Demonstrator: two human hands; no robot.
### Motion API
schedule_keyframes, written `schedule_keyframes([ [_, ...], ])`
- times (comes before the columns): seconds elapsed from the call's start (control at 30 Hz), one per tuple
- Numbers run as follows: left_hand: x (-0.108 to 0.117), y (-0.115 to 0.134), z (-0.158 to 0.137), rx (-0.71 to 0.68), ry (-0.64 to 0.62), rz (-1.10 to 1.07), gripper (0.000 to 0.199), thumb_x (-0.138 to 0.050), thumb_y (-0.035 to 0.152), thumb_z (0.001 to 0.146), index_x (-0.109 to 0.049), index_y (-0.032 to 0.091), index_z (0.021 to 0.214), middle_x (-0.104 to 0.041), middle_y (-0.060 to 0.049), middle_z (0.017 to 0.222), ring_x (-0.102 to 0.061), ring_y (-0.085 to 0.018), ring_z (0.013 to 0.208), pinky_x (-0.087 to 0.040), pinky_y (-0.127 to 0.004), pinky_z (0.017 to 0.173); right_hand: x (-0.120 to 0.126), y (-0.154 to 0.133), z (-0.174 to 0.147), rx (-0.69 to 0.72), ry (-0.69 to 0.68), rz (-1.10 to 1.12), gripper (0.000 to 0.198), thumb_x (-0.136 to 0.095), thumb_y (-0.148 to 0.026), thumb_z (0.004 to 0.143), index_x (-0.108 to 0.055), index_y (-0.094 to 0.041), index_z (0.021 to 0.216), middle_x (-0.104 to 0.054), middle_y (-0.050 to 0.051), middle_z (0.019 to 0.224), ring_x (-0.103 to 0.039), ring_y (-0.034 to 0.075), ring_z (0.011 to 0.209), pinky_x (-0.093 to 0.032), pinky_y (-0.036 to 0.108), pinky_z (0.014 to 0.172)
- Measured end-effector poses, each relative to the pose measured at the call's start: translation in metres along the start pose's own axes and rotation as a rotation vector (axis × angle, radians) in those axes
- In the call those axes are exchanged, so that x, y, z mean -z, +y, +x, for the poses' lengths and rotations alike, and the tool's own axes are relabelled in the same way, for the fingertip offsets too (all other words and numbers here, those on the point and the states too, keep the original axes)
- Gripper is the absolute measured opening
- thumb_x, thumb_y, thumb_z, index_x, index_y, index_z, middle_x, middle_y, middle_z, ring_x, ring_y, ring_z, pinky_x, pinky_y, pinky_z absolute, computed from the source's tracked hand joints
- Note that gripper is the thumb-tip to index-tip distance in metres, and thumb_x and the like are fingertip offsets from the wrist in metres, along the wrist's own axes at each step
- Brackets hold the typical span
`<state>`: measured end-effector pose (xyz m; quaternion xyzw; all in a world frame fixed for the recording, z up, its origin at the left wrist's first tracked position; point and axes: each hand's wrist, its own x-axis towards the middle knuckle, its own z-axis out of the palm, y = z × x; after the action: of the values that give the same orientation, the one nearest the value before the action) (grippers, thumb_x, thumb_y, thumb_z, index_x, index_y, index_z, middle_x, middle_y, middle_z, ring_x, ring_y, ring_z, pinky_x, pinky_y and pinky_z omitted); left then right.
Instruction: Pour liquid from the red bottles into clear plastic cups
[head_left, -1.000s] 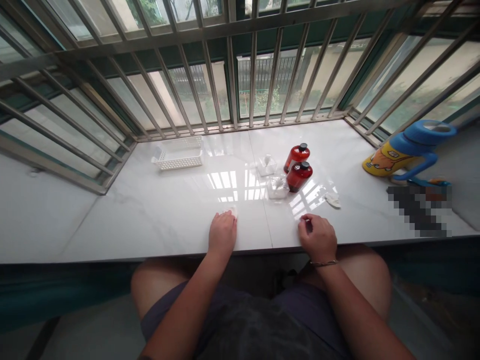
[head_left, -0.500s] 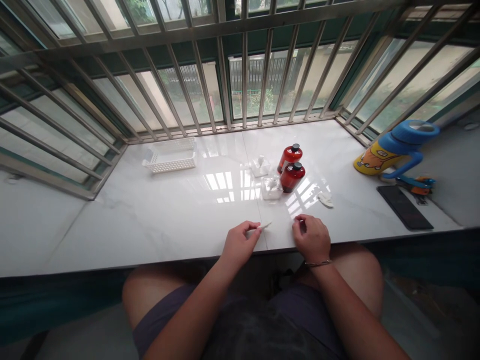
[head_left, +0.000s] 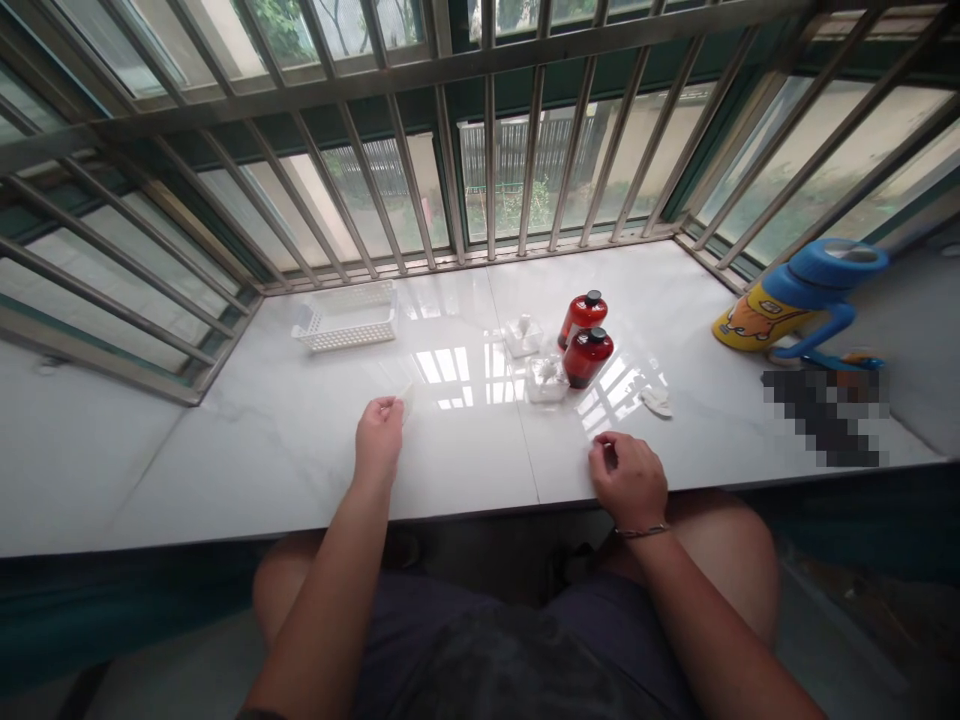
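Note:
My left hand (head_left: 380,437) pinches a thin, whitish, see-through sheet (head_left: 407,402) between thumb and fingers, left of the middle of the white tabletop. Motion blurs it a little, so its exact kind is unclear. My right hand (head_left: 628,474) rests near the front edge, fingers curled in; whether they hold anything is hidden. Beyond it stand two red bottles with black caps, a front bottle (head_left: 588,358) and a rear bottle (head_left: 577,318). To their left sit two clear packs with white stuff inside, a near pack (head_left: 546,381) and a far pack (head_left: 523,336).
A white perforated basket (head_left: 349,333) lies at the back left. A crumpled white piece (head_left: 657,403) is beyond my right hand. At the right are a yellow and blue bottle (head_left: 799,295) and a pixelated dark object (head_left: 821,420). Metal bars (head_left: 491,150) line the window.
My left hand has moved left and away from me with the thin sheet, out from beside the right hand. My right hand stays curled in nearly the same place.

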<state>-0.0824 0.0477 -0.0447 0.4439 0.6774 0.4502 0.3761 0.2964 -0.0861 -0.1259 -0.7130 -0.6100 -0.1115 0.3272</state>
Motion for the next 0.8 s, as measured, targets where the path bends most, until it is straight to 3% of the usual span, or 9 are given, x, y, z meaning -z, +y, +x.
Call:
schedule_keyframes([
  [0.13,-0.020,0.001,0.011,-0.167,-0.065,0.299,0.015,-0.069,0.038,0.095,-0.066,0.025,0.103,-0.081,-0.009,0.111,-0.074,-0.029,0.110,-0.054,-0.038,0.096,0.000,0.000,0.000,-0.001,-0.001,0.001,0.008,-0.061,-0.025,0.096,-0.067,-0.022,0.101,-0.073,0.005,0.088,-0.063,0.025,0.085,-0.044,0.037,0.082],
  [0.3,-0.062,0.005,-0.002,-0.326,-0.247,0.545,0.011,-0.058,0.024,0.102,-0.067,0.024,0.107,-0.080,-0.011,0.104,-0.075,-0.029,0.102,-0.054,-0.041,0.095,0.000,0.000,0.000,-0.016,-0.011,0.014,0.010,-0.058,-0.027,0.098,-0.067,-0.022,0.100,-0.073,0.006,0.088,-0.063,0.026,0.084,-0.044,0.038,0.082],
  [0.43,-0.092,0.004,-0.044,-0.482,-0.387,0.604,0.018,-0.050,0.020,0.105,-0.067,0.022,0.111,-0.078,-0.014,0.117,-0.073,-0.029,0.114,-0.049,-0.048,0.113,0.000,0.000,0.000,-0.014,-0.006,0.008,0.010,-0.058,-0.027,0.098,-0.067,-0.023,0.100,-0.073,0.006,0.089,-0.063,0.026,0.085,-0.043,0.038,0.082],
  [0.5,-0.099,0.003,-0.073,-0.560,-0.485,0.595,0.019,-0.053,0.018,0.103,-0.067,0.023,0.114,-0.078,-0.012,0.123,-0.073,-0.028,0.121,-0.043,-0.048,0.123,0.000,0.000,-0.001,-0.018,-0.003,0.005,0.009,-0.059,-0.027,0.098,-0.067,-0.023,0.100,-0.073,0.005,0.088,-0.063,0.026,0.085,-0.043,0.037,0.082],
  [0.57,-0.100,0.004,-0.100,-0.603,-0.592,0.565,0.018,-0.057,0.020,0.102,-0.069,0.026,0.114,-0.080,-0.008,0.121,-0.075,-0.025,0.116,-0.046,-0.044,0.122,0.000,0.000,-0.001,-0.021,-0.005,0.002,0.008,-0.060,-0.027,0.098,-0.067,-0.023,0.100,-0.072,0.005,0.087,-0.063,0.025,0.083,-0.043,0.037,0.082],
  [0.63,-0.095,0.006,-0.120,-0.515,-0.712,0.445,0.016,-0.058,0.029,0.104,-0.070,0.028,0.115,-0.082,-0.005,0.118,-0.078,-0.024,0.108,-0.055,-0.039,0.110,0.000,0.000,-0.001,-0.021,-0.009,-0.003,0.008,-0.060,-0.027,0.098,-0.067,-0.023,0.100,-0.072,0.005,0.086,-0.062,0.025,0.083,-0.043,0.037,0.081],
  [0.7,-0.086,0.008,-0.129,-0.304,-0.778,0.238,0.019,-0.057,0.039,0.105,-0.069,0.028,0.113,-0.084,-0.004,0.118,-0.079,-0.023,0.104,-0.060,-0.037,0.099,0.000,0.000,-0.001,-0.017,-0.010,-0.004,0.008,-0.060,-0.026,0.098,-0.066,-0.023,0.100,-0.072,0.005,0.087,-0.062,0.025,0.083,-0.043,0.037,0.082],
  [0.8,-0.066,0.008,-0.118,-0.066,-0.654,-0.013,0.023,-0.060,0.047,0.102,-0.067,0.026,0.105,-0.085,-0.007,0.116,-0.079,-0.025,0.106,-0.060,-0.037,0.095,0.001,-0.001,0.000,-0.010,-0.010,0.008,0.008,-0.060,-0.026,0.097,-0.066,-0.023,0.101,-0.072,0.004,0.087,-0.062,0.025,0.084,-0.043,0.037,0.082],
])
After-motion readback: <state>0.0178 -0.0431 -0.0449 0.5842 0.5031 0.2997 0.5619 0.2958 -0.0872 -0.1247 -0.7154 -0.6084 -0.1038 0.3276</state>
